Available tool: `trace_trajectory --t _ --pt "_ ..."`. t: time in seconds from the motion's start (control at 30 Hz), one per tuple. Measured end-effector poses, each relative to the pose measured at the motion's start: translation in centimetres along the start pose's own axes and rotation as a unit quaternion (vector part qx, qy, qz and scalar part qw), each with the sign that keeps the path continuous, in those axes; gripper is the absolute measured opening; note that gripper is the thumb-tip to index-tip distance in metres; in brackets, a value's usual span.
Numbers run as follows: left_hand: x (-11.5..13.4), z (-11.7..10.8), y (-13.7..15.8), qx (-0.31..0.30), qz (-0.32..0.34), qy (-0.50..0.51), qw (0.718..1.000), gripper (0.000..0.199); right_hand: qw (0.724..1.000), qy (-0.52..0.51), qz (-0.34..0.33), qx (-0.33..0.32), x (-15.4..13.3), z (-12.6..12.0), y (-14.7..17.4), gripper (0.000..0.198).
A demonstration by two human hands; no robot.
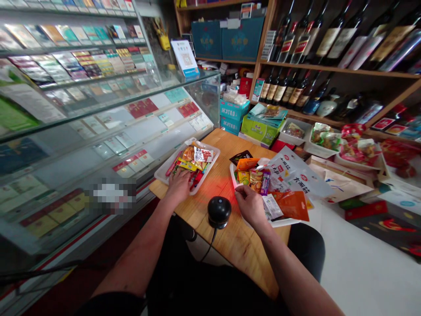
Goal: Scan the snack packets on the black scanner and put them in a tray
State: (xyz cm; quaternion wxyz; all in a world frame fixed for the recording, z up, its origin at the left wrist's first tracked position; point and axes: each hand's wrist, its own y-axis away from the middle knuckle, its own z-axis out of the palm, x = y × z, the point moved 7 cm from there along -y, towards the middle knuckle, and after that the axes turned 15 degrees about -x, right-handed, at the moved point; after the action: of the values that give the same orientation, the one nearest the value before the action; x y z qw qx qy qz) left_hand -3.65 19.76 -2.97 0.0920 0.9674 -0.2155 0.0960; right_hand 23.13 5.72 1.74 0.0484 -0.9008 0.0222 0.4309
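Note:
My left hand [180,186] reaches into a white plastic tray [158,176] on the left of the wooden table. Its fingers lie stretched over the bagged snacks [189,163] there, touching them. My right hand [251,205] is at the near left edge of a second white tray [283,223], fingers curled and pressed together. What they hold, if anything, is hidden. Packets fill this tray, among them a purple and yellow packet [259,181], an orange pouch [292,205] and large silver bags [297,173]. Between my hands stands a black round-headed scanner [219,210] casting red light on the wood.
A glass display counter [125,114] with packs runs along the left. Bottles [286,85] line the shelves behind. Cartons [263,127] and white bins of snacks [325,140] crowd the far right side of the table [256,259]. A cable [210,245] hangs from the scanner.

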Motion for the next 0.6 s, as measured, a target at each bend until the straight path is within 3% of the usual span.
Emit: trace_trajectory --t 0.1,0.2,0.4,0.47,0.6 --pt "0.1 -2.6 1.5 0.054 0.03 0.069 0.996 0.046 1.0 -0.002 -0.003 -0.005 -0.7 0.2 0.0 0.016" --pt "0.4 -5.3 3.3 0.107 0.062 0.204 0.971 0.042 1.0 -0.018 -0.01 -0.011 -1.8 0.3 -0.2 0.017" --pt "2.7 -8.0 6.3 0.115 0.085 0.534 0.833 0.053 0.996 -0.082 -0.016 -0.027 -4.7 0.6 -0.6 0.017" --pt "4.1 -8.6 7.1 0.114 0.1 0.567 0.81 0.052 0.993 -0.11 -0.011 -0.039 -5.4 0.9 -0.7 0.019" --pt "6.5 -8.9 8.7 0.108 0.108 0.583 0.798 0.046 0.98 -0.185 -0.014 -0.066 -6.0 1.7 -0.4 0.027"
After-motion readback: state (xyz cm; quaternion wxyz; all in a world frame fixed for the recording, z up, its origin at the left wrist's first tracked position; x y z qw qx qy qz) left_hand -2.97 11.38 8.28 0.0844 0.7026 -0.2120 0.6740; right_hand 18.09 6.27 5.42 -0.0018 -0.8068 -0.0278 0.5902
